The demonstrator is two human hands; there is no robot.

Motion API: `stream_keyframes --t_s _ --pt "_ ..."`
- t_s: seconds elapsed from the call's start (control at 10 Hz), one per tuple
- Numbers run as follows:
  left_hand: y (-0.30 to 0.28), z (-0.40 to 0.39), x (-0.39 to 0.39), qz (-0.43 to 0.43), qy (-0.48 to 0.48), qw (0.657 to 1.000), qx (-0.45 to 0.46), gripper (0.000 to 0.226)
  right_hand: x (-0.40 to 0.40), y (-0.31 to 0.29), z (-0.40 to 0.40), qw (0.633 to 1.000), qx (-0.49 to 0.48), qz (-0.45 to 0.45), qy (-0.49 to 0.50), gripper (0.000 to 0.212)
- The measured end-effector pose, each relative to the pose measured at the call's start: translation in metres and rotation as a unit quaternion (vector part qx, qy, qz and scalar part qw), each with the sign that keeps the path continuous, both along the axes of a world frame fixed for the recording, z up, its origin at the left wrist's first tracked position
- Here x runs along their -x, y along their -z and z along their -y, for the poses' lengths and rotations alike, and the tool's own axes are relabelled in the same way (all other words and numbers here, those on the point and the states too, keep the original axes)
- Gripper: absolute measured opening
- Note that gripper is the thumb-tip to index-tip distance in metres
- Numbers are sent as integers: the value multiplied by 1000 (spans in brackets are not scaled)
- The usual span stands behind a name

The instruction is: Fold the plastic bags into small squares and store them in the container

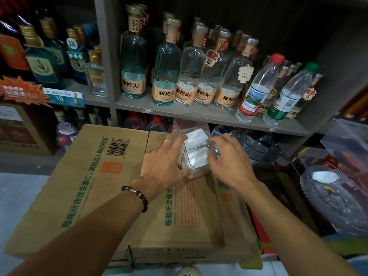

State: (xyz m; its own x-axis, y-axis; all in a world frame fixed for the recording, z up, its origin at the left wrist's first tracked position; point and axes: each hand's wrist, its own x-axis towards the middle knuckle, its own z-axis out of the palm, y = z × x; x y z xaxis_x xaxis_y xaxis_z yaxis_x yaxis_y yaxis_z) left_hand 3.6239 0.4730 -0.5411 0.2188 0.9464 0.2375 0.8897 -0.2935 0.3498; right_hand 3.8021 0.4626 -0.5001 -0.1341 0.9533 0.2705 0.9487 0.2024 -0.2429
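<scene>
Our left hand (pixel 165 160) fingers spread, cupping container (pixel 196 148) at 9 o'clock | right hand (pixel 227 156) gripping its 3 o'clock wall | folded bags (pixel 196 141) inside | on cardboard box (pixel 111 188)

Dim shop: grey shelves (pixel 199 111) of bottles (pixel 133 62), pale floor (pixel 18 198).

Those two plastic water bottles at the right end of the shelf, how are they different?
The red-capped bottle has a red cap and a label with a red band at the bottom; the green-capped bottle has a green cap and a label with a green band. The red-capped one stands left, nearer the glass liquor bottles; the green-capped one stands nearer the shelf's right end. Both are clear, capped, and appear to lean in this wide-angle view.
</scene>
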Motion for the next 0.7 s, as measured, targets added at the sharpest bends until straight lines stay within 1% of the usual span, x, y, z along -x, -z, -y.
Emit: stream_keyframes --t_s 0.1,0.2,0.3,0.4,0.5,0.6,0.7 --pt "0 -2 2 -7 6 1000 -8 90 -11 3 13 988 -29 94 -119 28" --pt "-1 -4 3 -9 13 1000 -9 89 -10 10 18 974 73 155 -146 47" --pt "-3 -4 3 -9 16 1000 -13 88 -7 13 11 968 129 165 -137 55" --pt "-5 -5 4 -12 20 1000 -13 89 -9 11 7 975 98 145 -134 55" --pt "-6 -6 4 -13 24 1000 -7 89 -12 3 5 980 86 135 -122 61" --pt "-4 -8 5 -11 29 1000 -1 89 -12 6 3 970 122 159 -136 54" --pt "-8 -8 5 -21 31 999 4 91 -12 8 5 976 119 140 -119 51"
